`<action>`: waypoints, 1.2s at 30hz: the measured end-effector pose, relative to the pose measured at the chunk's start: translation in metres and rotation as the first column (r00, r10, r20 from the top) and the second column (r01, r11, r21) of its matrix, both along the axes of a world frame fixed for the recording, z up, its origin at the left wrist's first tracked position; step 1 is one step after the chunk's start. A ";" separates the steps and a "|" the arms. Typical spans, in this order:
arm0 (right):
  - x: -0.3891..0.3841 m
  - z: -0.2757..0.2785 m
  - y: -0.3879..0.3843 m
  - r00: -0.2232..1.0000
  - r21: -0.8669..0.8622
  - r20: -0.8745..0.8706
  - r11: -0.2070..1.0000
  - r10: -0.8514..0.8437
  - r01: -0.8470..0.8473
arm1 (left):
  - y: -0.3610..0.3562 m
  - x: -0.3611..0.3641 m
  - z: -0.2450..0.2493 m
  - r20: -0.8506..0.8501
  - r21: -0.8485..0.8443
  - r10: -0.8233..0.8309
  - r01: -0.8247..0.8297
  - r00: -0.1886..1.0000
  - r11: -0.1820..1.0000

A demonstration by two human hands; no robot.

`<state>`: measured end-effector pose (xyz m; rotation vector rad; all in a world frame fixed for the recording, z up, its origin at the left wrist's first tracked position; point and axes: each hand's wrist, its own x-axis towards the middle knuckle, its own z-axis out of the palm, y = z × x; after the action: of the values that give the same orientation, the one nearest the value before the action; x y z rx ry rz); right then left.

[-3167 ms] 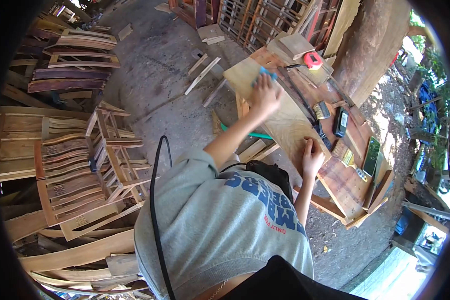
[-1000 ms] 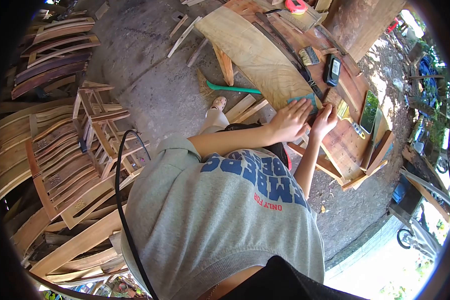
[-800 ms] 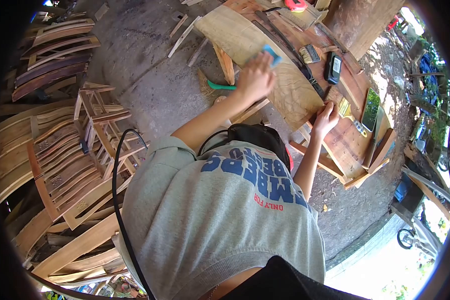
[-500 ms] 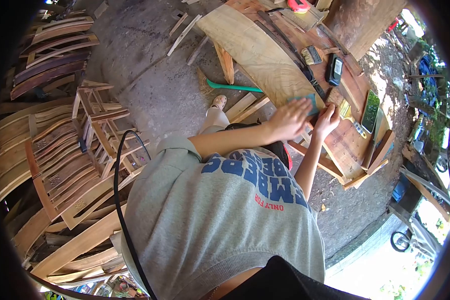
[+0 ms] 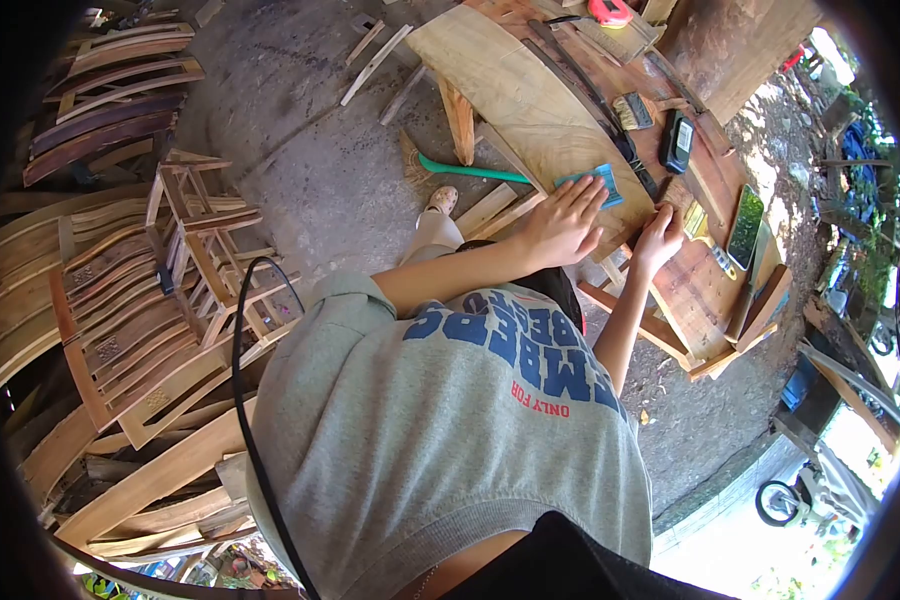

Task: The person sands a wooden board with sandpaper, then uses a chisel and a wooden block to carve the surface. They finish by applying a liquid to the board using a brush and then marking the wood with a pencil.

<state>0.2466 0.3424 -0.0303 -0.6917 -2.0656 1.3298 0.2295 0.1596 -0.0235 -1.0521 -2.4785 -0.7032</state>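
Observation:
A long curved wooden board [image 5: 510, 90] with dark grain lies across the wooden workbench [image 5: 688, 285]. My left hand [image 5: 565, 220] presses a blue abrasive-looking sheet [image 5: 608, 186] flat against the board's face, with its fingers stretched over the sheet and its thumb apart. At the board's near end, my right hand [image 5: 658, 238] is closed around the end; its fingertips are partly hidden. Just beyond that hand are a brown block-like piece [image 5: 675, 192] and a brush with yellowish bristles [image 5: 698, 222].
On the bench are a paintbrush [image 5: 634, 111], a black device [image 5: 677, 141], a phone [image 5: 745, 228] and a red tape measure [image 5: 610, 12]. A green-handled broom [image 5: 470, 172] lies beneath the board. Slatted wooden frames [image 5: 120, 330] stand at left; a black cable [image 5: 238, 370] hangs beside my body.
My left hand and the blue sheet have moved up and left along the board, away from my right hand. My right hand keeps its hold. The view has shifted slightly.

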 end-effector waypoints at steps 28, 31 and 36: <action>0.000 0.000 -0.003 0.999 0.026 0.032 1.000 -0.007 0.006 | -0.033 -0.105 -0.003 -0.215 -0.266 0.481 -0.525 0.850 0.808; 0.000 -0.002 0.000 1.000 0.028 0.015 0.999 0.015 -0.015 | -0.032 -0.086 -0.016 -0.158 -0.127 0.277 -0.298 0.948 0.946; 0.002 0.000 -0.001 0.999 0.006 0.016 0.999 0.036 -0.036 | -0.116 -0.206 0.004 -0.046 -0.289 0.615 -0.600 0.787 0.746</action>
<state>0.2487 0.3414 -0.0306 -0.6675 -2.1036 1.3408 0.0238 0.0436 -0.0200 -0.2334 -2.7840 -0.1600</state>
